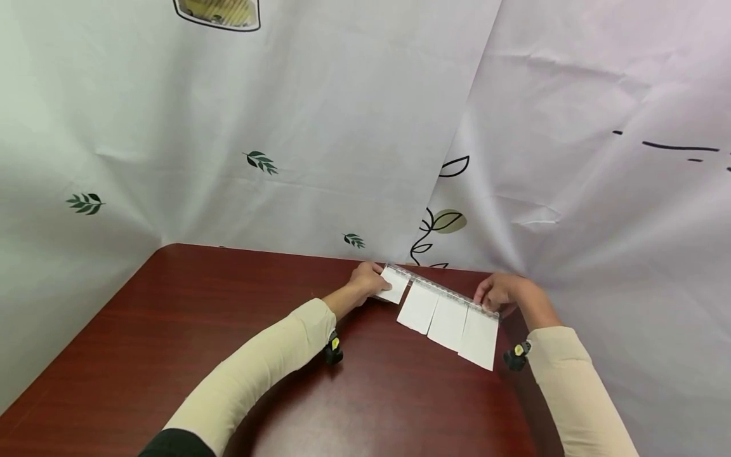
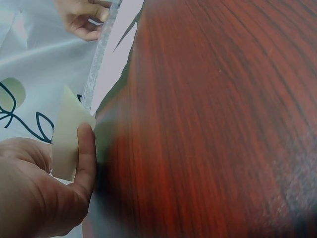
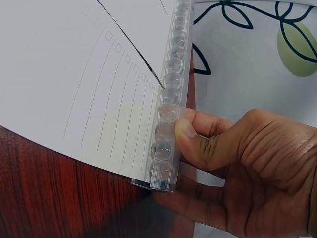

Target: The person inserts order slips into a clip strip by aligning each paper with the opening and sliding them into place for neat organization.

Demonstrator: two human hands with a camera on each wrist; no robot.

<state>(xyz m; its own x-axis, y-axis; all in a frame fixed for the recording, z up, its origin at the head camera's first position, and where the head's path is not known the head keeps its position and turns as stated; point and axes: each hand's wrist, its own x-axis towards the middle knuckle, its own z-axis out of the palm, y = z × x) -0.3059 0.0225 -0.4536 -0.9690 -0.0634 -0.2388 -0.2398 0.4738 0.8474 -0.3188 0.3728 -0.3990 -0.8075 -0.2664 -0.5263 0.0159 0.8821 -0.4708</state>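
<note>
A clear plastic strip with a row of round bumps (image 3: pixel 168 119) runs slanting near the table's back right corner. Three white sheets (image 1: pixel 448 322) hang side by side from it; the right-end sheet (image 3: pixel 109 119) shows printed lines and small checkboxes. At the strip's left end is a smaller-looking white sheet (image 2: pixel 68 141), which my left hand (image 1: pixel 365 282) pinches between thumb and fingers. My right hand (image 3: pixel 252 153) grips the strip's right end, its thumb on the bumps. Whether the left hand also touches the strip is hidden.
Beneath lies a dark red wood-grain table (image 1: pixel 365 393). White sheeting printed with leaves (image 1: pixel 342 158) hangs directly behind the table and along its right side. Each wrist carries a small black camera (image 1: pixel 333 349).
</note>
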